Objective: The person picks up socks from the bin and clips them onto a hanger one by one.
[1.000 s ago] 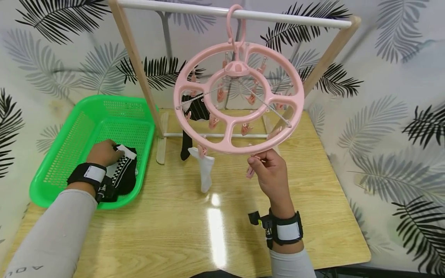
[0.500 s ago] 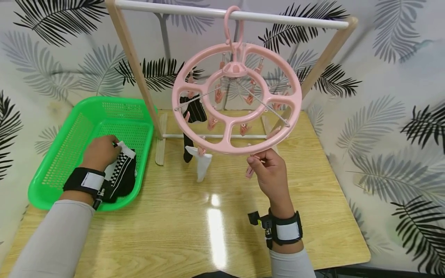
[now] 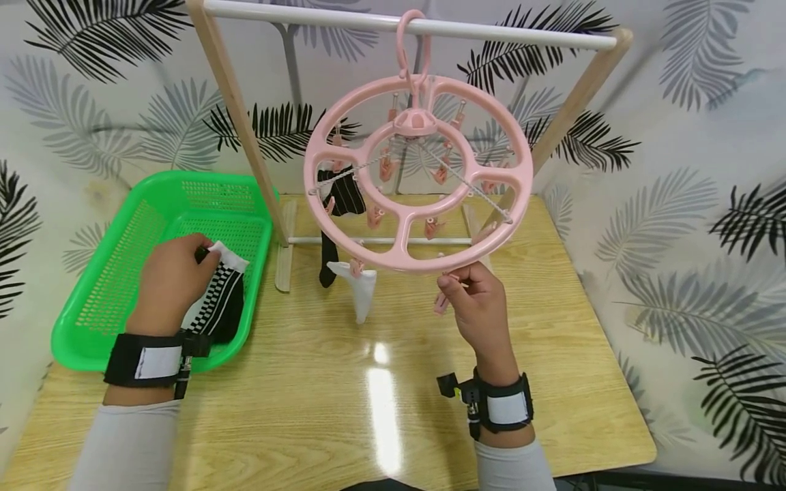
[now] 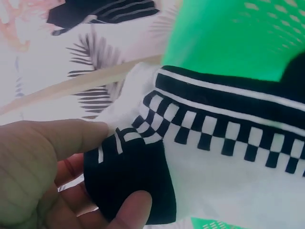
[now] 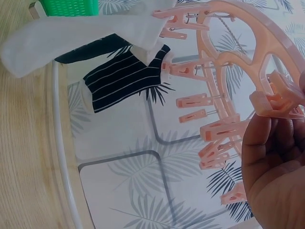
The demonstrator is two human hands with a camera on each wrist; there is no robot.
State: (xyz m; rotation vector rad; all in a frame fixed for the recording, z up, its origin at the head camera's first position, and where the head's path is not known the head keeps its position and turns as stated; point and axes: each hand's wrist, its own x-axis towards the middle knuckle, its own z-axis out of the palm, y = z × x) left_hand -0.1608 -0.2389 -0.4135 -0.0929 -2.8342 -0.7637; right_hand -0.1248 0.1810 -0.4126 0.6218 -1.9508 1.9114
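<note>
My left hand [image 3: 175, 276] pinches the cuff of a black and white checkered sock [image 3: 217, 303] and holds it over the green basket [image 3: 119, 256]; the left wrist view shows thumb and fingers on the sock [image 4: 200, 152]. My right hand [image 3: 473, 300] grips a pink clip [image 3: 441, 303] under the front rim of the round pink clip hanger [image 3: 417, 174], seen close as clip [image 5: 279, 98] in the right wrist view. The hanger hooks on the white rail [image 3: 491, 31]. A white sock [image 3: 362, 290] and a black striped sock [image 3: 340, 204] hang from its clips.
The wooden rack's slanted legs [image 3: 236, 116] stand on the wooden table [image 3: 381, 395], with a low white crossbar [image 3: 381, 240] behind the hanger. Walls with a leaf pattern close in behind and at both sides. The table's front edge is near my arms.
My left hand has lifted the checkered sock up and slightly toward me out of the basket. The white sock has swung a little. The right hand stays at the clip.
</note>
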